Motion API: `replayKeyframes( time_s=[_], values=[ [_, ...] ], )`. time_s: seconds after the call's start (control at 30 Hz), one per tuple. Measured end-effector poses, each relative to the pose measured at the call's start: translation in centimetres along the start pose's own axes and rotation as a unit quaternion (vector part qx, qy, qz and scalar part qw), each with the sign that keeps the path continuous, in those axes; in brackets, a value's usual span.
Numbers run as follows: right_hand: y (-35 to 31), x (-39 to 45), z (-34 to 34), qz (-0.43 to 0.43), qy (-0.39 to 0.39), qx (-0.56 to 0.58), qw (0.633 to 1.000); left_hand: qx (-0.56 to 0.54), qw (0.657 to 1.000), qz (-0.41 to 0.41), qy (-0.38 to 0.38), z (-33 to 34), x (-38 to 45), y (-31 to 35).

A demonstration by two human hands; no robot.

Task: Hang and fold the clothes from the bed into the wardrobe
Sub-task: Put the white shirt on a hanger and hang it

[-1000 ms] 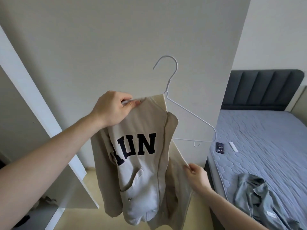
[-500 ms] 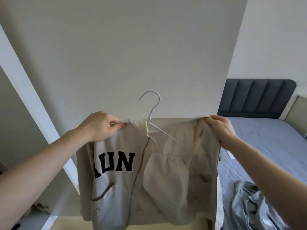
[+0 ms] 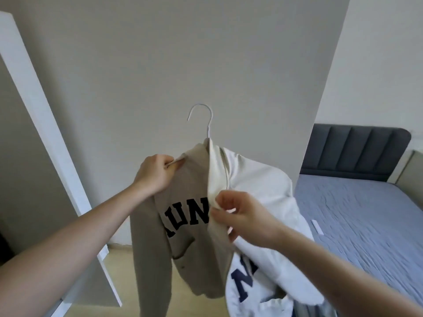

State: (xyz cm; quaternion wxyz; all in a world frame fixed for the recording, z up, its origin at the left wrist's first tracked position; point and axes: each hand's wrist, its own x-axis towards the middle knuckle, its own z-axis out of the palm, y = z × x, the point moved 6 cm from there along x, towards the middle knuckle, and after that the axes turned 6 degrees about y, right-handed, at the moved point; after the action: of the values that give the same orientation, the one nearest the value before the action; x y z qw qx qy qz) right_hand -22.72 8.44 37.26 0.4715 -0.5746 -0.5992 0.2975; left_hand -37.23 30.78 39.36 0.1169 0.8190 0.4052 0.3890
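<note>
Jacket shoulder and hanger pinched by left hand; front edge gripped by right hand. Risk: unzipped right side slipped off hanger if tugged.

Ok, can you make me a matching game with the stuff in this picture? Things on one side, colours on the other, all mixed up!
Things:
1. jacket
2. hanger
3. bed sheet
4. headboard

Colours:
A. dark grey
B. beige with dark blue letters
C. white
D. light blue-grey

Pairs: 1-B, 2-C, 3-D, 4-A
</note>
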Motion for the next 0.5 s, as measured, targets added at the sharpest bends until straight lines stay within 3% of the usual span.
replayKeyframes(
  time_s=[0.1,0.2,0.33,0.43,0.5],
  values=[
    [2.2,1.0,2.6,0.024,-0.015,0.016,0.999,-0.025,0.999,0.020,0.005,0.4,-0.6,2.6],
    [4.1,1.8,3.5,0.034,0.009,-0.056,0.998,-0.034,0.998,0.049,0.007,0.9,-1.3,4.5],
    [5.8,0.5,1.6,0.007,0.008,-0.223,0.975,-0.056,0.994,0.089,0.017,0.5,-2.4,4.7],
    [5.5,-1.3,-1.1,-0.013,0.021,-0.247,0.969,-0.063,0.992,0.111,0.025,-0.8,-2.8,4.3],
    [3.9,-2.2,-4.1,-0.050,0.080,-0.248,0.964,-0.058,0.991,0.114,0.034,-1.8,-3.0,4.1]
  ],
)
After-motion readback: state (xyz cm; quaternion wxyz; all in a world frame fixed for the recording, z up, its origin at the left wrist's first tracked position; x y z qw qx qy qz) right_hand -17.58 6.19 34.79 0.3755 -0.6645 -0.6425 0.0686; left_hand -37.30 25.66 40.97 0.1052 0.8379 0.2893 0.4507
